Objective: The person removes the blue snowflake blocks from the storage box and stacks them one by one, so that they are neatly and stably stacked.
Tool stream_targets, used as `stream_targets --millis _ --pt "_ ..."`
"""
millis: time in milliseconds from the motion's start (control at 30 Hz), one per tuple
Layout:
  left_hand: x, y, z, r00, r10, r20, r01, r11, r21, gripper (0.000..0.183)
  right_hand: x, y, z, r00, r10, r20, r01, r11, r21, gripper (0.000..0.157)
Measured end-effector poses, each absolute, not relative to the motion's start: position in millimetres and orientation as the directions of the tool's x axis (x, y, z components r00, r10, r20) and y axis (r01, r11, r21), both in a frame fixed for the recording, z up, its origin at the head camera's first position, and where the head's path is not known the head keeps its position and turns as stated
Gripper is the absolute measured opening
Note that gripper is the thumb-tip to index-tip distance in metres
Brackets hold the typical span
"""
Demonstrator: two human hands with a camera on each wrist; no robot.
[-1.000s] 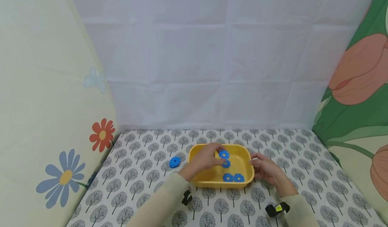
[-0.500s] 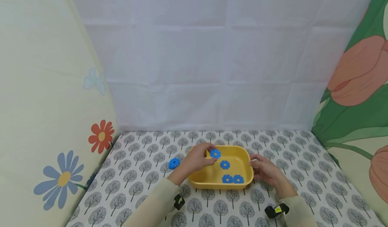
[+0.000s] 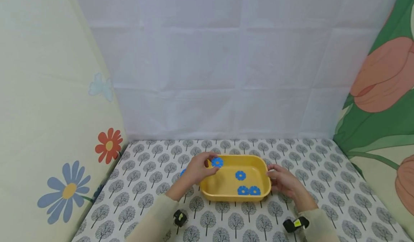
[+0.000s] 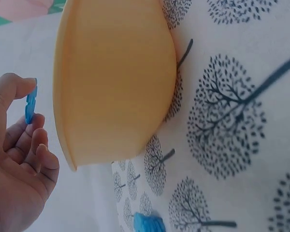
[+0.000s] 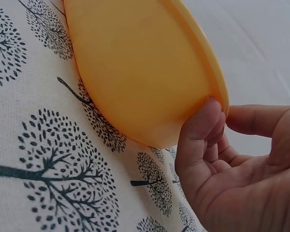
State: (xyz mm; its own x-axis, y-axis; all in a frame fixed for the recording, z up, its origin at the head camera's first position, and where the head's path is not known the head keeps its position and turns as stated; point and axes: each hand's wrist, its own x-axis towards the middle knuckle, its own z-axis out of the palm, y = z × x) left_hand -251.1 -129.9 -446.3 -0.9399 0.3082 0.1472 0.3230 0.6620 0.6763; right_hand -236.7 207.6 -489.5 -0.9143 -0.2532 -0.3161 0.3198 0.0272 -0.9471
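Observation:
My left hand (image 3: 196, 169) pinches a blue flower-shaped plastic disc (image 3: 217, 162) between thumb and fingers, over the left end of a yellow plastic tub (image 3: 223, 184). Seen edge-on in the left wrist view, the disc (image 4: 31, 101) sits just outside the tub's rim. Inside the tub lie three more such discs: one disc (image 3: 240, 175) right of the middle, and a pair (image 3: 249, 190) side by side along the front. At the tub's right end my right hand (image 3: 286, 181) holds the rim, thumb and fingers on either side of it in the right wrist view.
Left of the tub, a small pile of blue discs (image 4: 149, 222) lies on the tree-patterned tablecloth (image 3: 155, 199), mostly hidden behind my left hand in the head view. A white cloth (image 3: 207, 73) hangs at the back, and flower-printed panels (image 3: 58, 109) flank the table.
My left hand has lifted a disc from beside another in the tub and carried it left to the tub's left end. The right hand keeps its place on the rim.

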Motion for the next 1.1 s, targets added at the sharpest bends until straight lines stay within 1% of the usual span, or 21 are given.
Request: stream_targets --millis 233,467,667,833,1100 --pt "-247.6 -146.8 -449.0 -0.947 0.285 0.146 0.305 0.663 0.684 0.042 -237.2 208.6 -490.3 -0.914 -0.254 -0.317 0.321 0.026 -0.947 0.023" --pt "-246.4 -164.7 -449.0 -0.966 0.229 0.119 0.246 0.679 0.692 0.040 -237.4 208.2 -490.0 -0.913 -0.258 -0.316 0.320 0.024 -0.947 0.023" --pt "-246.9 -179.2 -449.3 -0.965 0.218 0.148 0.258 0.675 0.691 0.041 -237.5 208.2 -489.5 -0.912 -0.256 -0.321 0.327 0.021 -0.945 0.028" --pt "-246.2 -191.6 -449.7 -0.960 0.227 0.162 0.275 0.682 0.677 0.045 -237.8 208.5 -489.7 -0.911 -0.259 -0.320 0.327 0.017 -0.945 0.028" --pt "-247.0 -205.6 -453.6 -0.977 0.169 0.131 0.212 0.682 0.700 0.044 -237.7 208.5 -489.4 -0.910 -0.260 -0.322 0.330 0.013 -0.944 0.027"
